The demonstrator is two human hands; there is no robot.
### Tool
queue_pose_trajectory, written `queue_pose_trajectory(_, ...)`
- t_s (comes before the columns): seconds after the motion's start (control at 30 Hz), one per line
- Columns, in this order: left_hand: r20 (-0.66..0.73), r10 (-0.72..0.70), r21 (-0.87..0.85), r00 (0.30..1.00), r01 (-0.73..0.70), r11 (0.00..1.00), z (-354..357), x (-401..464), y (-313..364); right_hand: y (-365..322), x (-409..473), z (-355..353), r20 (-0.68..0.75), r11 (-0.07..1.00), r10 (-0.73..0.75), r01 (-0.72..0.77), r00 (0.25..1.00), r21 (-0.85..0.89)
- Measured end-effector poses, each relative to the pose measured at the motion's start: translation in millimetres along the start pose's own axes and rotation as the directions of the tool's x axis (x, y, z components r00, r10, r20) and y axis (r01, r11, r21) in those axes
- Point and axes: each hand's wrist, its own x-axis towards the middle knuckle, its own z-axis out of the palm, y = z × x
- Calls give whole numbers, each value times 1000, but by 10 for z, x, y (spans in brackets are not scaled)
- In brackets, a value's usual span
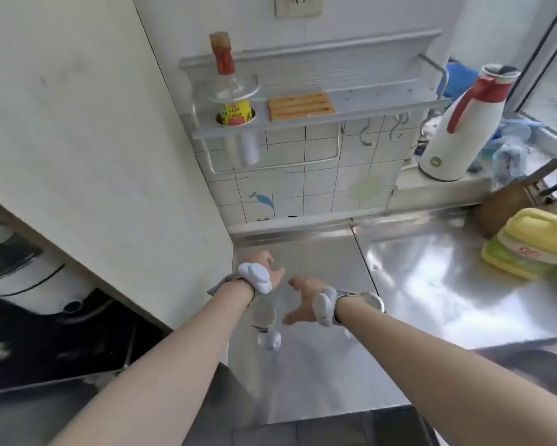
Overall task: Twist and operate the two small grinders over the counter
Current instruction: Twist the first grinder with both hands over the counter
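Observation:
A small clear grinder with a pale base stands on the steel counter, just below my left wrist. A second small grinder shows only its round silvery top, behind my right wrist. My left hand hovers above the counter near the back wall with its fingers spread and nothing in it. My right hand is beside it, palm turned left, fingers apart and empty. The two hands are a short gap apart. Both wrists carry a white strapped device.
A white panel walls the left side, with a dark stove beyond it. The wall shelf holds a bottle, a yellow can and a wooden block. At the right are a white flask, a knife block, a yellow jug and a sink edge.

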Motion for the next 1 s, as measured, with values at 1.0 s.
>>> queue_pose_trajectory(1.0, 103, 44, -278, 994, -14, 961, 733, -62, -810, 258, 140, 776, -139, 997, -53, 44, 989, -63)
